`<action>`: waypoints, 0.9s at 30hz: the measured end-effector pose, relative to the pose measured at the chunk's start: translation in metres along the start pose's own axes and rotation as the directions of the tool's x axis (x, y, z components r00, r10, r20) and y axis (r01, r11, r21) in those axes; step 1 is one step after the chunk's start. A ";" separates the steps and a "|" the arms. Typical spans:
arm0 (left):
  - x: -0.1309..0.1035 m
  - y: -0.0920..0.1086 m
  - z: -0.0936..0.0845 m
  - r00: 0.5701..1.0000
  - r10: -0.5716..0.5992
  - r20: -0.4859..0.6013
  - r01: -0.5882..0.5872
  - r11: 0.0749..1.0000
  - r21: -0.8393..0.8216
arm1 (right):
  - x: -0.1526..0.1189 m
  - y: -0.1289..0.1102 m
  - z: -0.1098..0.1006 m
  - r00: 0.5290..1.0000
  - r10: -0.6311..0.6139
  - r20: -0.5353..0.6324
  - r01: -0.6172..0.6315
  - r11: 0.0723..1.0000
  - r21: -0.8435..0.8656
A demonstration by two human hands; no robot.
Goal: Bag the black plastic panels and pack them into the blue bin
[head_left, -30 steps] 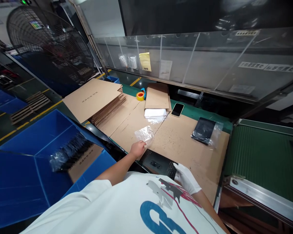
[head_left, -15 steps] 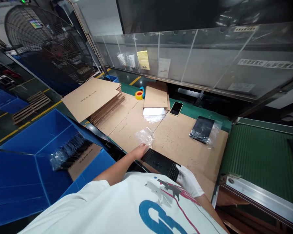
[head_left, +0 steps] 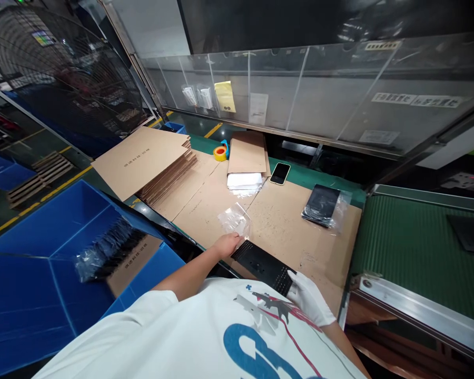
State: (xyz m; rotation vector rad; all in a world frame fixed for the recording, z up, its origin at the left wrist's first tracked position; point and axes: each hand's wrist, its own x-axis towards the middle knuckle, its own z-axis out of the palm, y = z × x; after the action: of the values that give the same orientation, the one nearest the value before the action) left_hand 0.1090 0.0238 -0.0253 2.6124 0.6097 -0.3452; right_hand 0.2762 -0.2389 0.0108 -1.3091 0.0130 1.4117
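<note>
A flat black panel (head_left: 263, 266) with rows of small holes near its ends lies crosswise close to my body. My right hand (head_left: 310, 297), in a white glove, grips the panel's right end. At the other end is my left hand (head_left: 227, 245), bare, with its fingers closed on the edge of a clear plastic bag (head_left: 237, 219). The bag spreads out beyond the fingers, over the cardboard-covered table (head_left: 280, 221). Whether the bag's mouth is around the panel's left end, I cannot tell. My left fingertips are partly hidden.
Bagged black panels (head_left: 322, 205) lie at the right. Beyond are a phone (head_left: 280, 173), brown sleeves (head_left: 247, 152) and a tape roll (head_left: 220, 153). Cardboard sheets (head_left: 142, 160) are stacked left, above a blue bin (head_left: 19, 295). A green conveyor (head_left: 414, 252) carries another black panel (head_left: 472, 234).
The view has turned slightly to the right. My hands keep nearly the same hold on the panel and bag. On the conveyor, the black panel shows more fully.
</note>
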 end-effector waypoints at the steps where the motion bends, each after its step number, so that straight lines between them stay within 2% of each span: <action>1: 0.001 0.000 0.000 1.000 0.005 0.006 -0.005 1.000 0.004 | 0.001 0.001 -0.001 1.000 0.015 0.023 -0.015 1.000 0.006; 5: 0.003 0.000 -0.002 0.998 0.044 0.045 -0.045 0.999 0.009 | 0.011 0.007 -0.007 0.995 0.045 0.093 -0.049 0.998 0.037; 11: -0.001 -0.003 -0.017 0.992 0.090 0.086 -0.091 0.996 0.002 | 0.029 0.012 -0.019 1.000 -0.014 0.021 0.012 0.996 0.093; 13: -0.002 -0.003 -0.023 0.990 0.103 0.099 -0.103 0.995 -0.001 | 0.030 0.013 -0.021 0.999 0.004 0.054 -0.009 0.995 0.099; 16: -0.004 -0.002 -0.030 0.983 0.133 0.130 -0.132 0.991 -0.016 | 0.030 0.014 -0.019 0.988 0.046 0.150 -0.057 0.996 0.070; 22: -0.006 -0.005 -0.043 0.978 0.144 0.151 -0.140 0.989 -0.038 | 0.036 0.007 -0.013 0.998 -0.018 0.066 0.014 0.999 0.049; 27: -0.009 -0.002 -0.045 0.968 0.177 0.176 -0.173 0.984 -0.042 | 0.036 -0.001 -0.012 0.992 0.020 0.123 -0.017 1.000 -0.026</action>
State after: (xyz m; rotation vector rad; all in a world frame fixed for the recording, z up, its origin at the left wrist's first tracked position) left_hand 0.1063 0.0432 0.0164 2.5510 0.3179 -0.5047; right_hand 0.2949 -0.2218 -0.0177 -1.2429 -0.0752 1.5104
